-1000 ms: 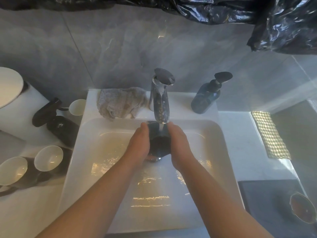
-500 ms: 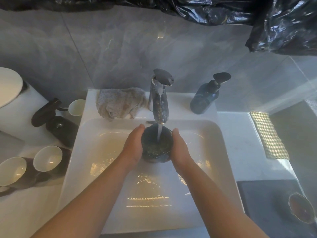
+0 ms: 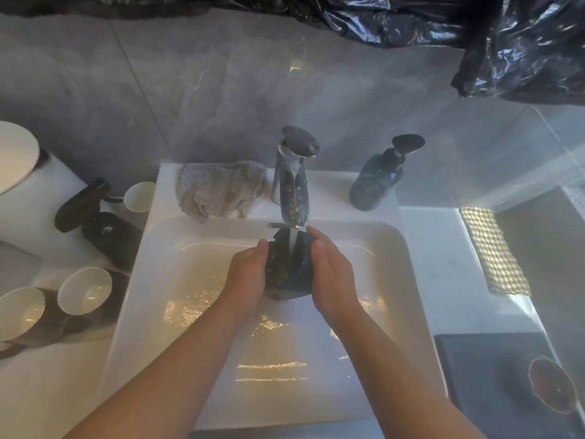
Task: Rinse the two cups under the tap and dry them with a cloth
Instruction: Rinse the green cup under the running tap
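**Dark cup held under the running tap**

On my feed both hands are over the middle of the white sink [image 3: 148, 258], clamped on a dark cup [image 3: 286, 270] from either side. The left hand [image 3: 248, 275] wraps the cup's left wall with its fingers curled round it. The right hand [image 3: 329, 274] presses against the right wall, its fingertips reaching up past the rim toward the spout. The cup sits directly below the chrome tap [image 3: 292, 182], and a thin stream of water [image 3: 293, 245] drops into it. I cannot tell how full it is.

A crumpled pale cloth [image 3: 218, 191] lies on the sink's back ledge, just left of the tap. A dark blue pump bottle [image 3: 375, 185] stands on the same ledge to the right.

On the counter's left side I see two white-lined cups [image 3: 84, 289] close together near the front. A black spray bottle [image 3: 98, 217] and a small white cup [image 3: 139, 196] stand further back. Along the counter's right edge lies a checked cloth [image 3: 493, 251]. A dark tray [image 3: 481, 369] at the front right corner carries a glass [image 3: 552, 388].
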The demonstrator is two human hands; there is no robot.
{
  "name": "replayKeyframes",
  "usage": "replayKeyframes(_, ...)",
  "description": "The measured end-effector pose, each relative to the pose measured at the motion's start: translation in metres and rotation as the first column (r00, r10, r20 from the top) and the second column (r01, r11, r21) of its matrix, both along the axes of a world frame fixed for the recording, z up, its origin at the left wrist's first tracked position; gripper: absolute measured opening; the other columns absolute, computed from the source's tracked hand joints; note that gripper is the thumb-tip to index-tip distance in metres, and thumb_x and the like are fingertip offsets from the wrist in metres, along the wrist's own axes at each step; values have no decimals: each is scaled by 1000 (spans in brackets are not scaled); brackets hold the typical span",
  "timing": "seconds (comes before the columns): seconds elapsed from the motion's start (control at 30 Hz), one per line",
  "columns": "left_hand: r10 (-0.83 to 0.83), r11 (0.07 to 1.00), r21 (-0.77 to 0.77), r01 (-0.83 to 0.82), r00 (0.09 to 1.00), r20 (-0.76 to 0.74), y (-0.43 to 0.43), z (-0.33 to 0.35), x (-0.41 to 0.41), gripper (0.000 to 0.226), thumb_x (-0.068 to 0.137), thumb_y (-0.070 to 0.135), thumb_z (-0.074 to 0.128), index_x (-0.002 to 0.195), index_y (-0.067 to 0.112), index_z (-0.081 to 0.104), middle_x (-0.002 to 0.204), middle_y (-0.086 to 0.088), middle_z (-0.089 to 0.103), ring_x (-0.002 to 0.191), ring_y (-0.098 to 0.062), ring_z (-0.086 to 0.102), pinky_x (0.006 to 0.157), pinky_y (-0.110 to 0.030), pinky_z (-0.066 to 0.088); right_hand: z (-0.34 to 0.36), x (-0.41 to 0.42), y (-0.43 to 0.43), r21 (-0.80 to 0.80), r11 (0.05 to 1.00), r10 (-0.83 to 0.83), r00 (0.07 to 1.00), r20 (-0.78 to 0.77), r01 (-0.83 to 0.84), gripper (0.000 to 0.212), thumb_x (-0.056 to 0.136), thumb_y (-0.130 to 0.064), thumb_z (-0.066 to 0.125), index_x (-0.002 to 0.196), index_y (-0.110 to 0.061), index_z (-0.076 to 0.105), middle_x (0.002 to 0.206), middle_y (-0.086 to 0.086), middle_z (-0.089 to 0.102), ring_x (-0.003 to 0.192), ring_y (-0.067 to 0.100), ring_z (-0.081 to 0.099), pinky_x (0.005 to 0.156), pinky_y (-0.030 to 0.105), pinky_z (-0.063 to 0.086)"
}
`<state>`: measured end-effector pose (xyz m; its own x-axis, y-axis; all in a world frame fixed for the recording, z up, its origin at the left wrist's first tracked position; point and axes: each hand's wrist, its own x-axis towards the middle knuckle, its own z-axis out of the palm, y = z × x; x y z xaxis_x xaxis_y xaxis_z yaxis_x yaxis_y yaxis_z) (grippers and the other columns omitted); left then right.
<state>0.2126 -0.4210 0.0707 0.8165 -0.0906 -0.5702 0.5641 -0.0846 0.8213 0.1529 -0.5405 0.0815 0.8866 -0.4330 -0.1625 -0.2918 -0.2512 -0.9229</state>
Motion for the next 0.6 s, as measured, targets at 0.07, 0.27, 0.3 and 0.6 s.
replayKeyframes(0.07, 59, 998, 17, -59, 998, 31, 1, -3, 1, 43, 83, 50, 57, 77, 11, 74, 91, -17, 77, 88, -35, 73, 89, -61, 57, 1, 2, 4, 79, 996, -37, 999, -20, 38, 54, 97, -51, 29, 135, -26, 59, 130, -6, 64, 121, 12, 59, 107, 40, 48)
replayKeyframes(0.27, 110, 991, -89, -102, 990, 91, -5, 13, -11, 33, 99, 32, 53, 79, 32, 80, 93, -4, 79, 96, -28, 73, 90, -47, 58, 3, 9, 8, 478, 824, -207, 947, -246, 304, 40, 101, -46, 39, 110, -25, 72, 110, 1, 74, 110, 25, 66, 98, 45, 54)
replayKeyframes(0.3, 106, 988, -124, -94, 989, 98, -5, 14, -13, 35, 100, 29, 51, 81, 37, 80, 93, 0, 80, 97, -25, 73, 89, -44, 59, 1, 9, 7, 532, 781, -208, 940, -271, 326, 44, 103, -47, 36, 111, -22, 72, 110, 5, 74, 110, 28, 67, 99, 47, 53)
replayKeyframes(0.6, 27, 993, -116, 14, 936, 351, 11, 16, -15, 55, 91, 10, 69, 68, 61, 71, 80, 36, 72, 82, 12, 68, 70, -10, 52, -8, 20, 0, 603, 706, -112, 900, -422, 371, 60, 106, -50, 18, 129, -15, 61, 124, 15, 68, 114, 32, 65, 101, 49, 53)
